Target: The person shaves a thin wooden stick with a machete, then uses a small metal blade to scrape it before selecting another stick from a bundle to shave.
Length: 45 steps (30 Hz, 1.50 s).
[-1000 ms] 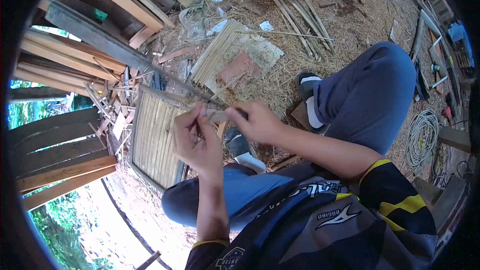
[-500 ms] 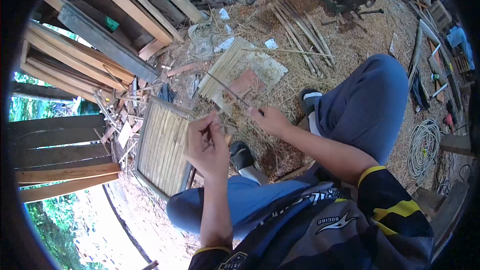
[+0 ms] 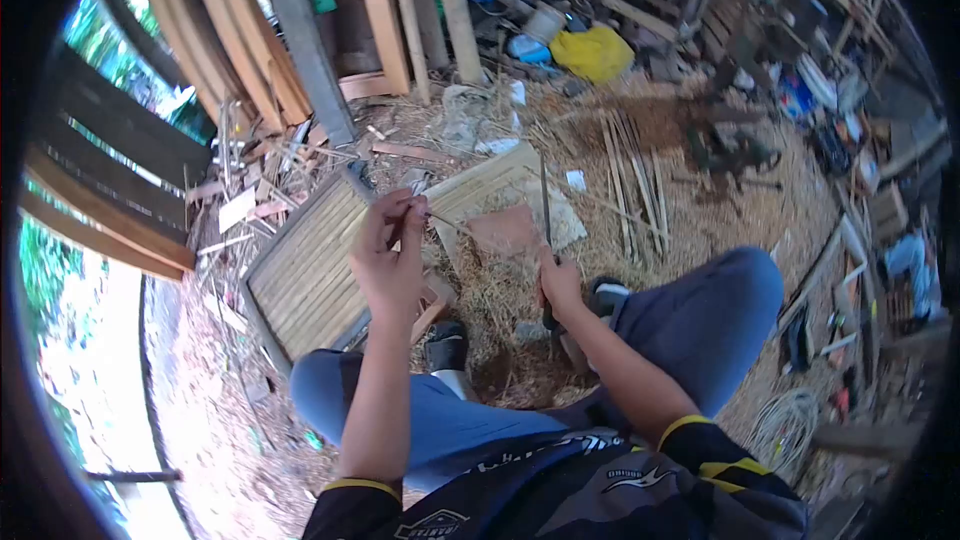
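Observation:
My left hand (image 3: 386, 255) is raised, its thumb and fingers pinched on a thin wooden strip (image 3: 452, 224) that points to the right. My right hand (image 3: 560, 285) is wrapped around the dark handle of a long narrow knife (image 3: 545, 195), whose blade points away from me. Between and beyond the hands lies a reddish-brown flat piece (image 3: 505, 229) on a mat of pale slats (image 3: 480, 185). Left of my left hand is a dark-framed panel of bamboo slats (image 3: 312, 270).
Loose sticks (image 3: 635, 180) lie on the shavings-covered ground. Planks (image 3: 300, 35) lean at the upper left, and a yellow sack (image 3: 592, 55) sits at the back. A metal machine (image 3: 735, 152) and a coiled rope (image 3: 785, 430) are to the right.
The view has shifted, with more of the back showing. The knife has swung from slanting toward the left hand to pointing straight away. The strip in my left hand now shows clearly.

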Available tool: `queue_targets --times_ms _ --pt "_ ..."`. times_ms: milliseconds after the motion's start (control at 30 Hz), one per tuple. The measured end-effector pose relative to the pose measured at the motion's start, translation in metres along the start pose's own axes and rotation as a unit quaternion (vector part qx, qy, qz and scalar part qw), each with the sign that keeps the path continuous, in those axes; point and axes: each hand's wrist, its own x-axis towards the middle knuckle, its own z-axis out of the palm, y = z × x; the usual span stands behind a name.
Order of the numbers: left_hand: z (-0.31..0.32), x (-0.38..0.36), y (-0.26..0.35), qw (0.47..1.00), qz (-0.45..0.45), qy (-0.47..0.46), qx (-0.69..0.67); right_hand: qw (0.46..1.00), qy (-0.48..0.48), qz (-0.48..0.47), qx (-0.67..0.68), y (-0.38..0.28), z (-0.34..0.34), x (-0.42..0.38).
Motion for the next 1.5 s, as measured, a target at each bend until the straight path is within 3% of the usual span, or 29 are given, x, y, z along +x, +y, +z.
queue_targets --times_ms 167,300,333,433,467,667,967,1167,1367,1500 --pt "-0.023 0.016 -0.003 0.987 -0.067 0.016 -0.145 0.982 -0.070 -0.157 -0.075 -0.057 0.002 -0.040" --pt "-0.032 0.019 -0.007 0.977 -0.112 0.011 -0.180 0.964 -0.134 -0.205 -0.106 -0.062 0.011 -0.073" --pt "-0.034 0.019 -0.007 0.975 -0.123 0.011 -0.185 0.967 -0.175 -0.184 -0.023 -0.063 0.019 -0.086" --pt "-0.037 0.020 -0.008 0.969 -0.148 0.018 -0.197 0.958 -0.230 -0.169 -0.028 -0.044 0.027 -0.090" --pt "-0.038 0.020 -0.009 0.967 -0.156 0.020 -0.200 0.965 -0.210 -0.129 -0.094 -0.040 0.027 -0.092" --pt "-0.042 0.023 -0.018 0.963 -0.150 0.053 -0.219 0.954 -0.276 -0.104 0.053 -0.044 0.026 -0.104" --pt "-0.041 0.023 -0.012 0.961 -0.156 0.049 -0.225 0.950 -0.278 -0.136 0.036 -0.059 0.027 -0.118" --pt "-0.039 0.022 -0.002 0.959 -0.195 0.051 -0.197 0.953 -0.242 -0.174 -0.056 -0.069 0.027 -0.128" --pt "-0.035 0.021 -0.001 0.960 -0.200 0.044 -0.189 0.947 -0.257 -0.194 0.016 -0.052 0.030 -0.117" --pt "-0.034 0.021 0.000 0.960 -0.206 0.038 -0.187 0.952 -0.234 -0.195 -0.034 -0.053 0.030 -0.118"
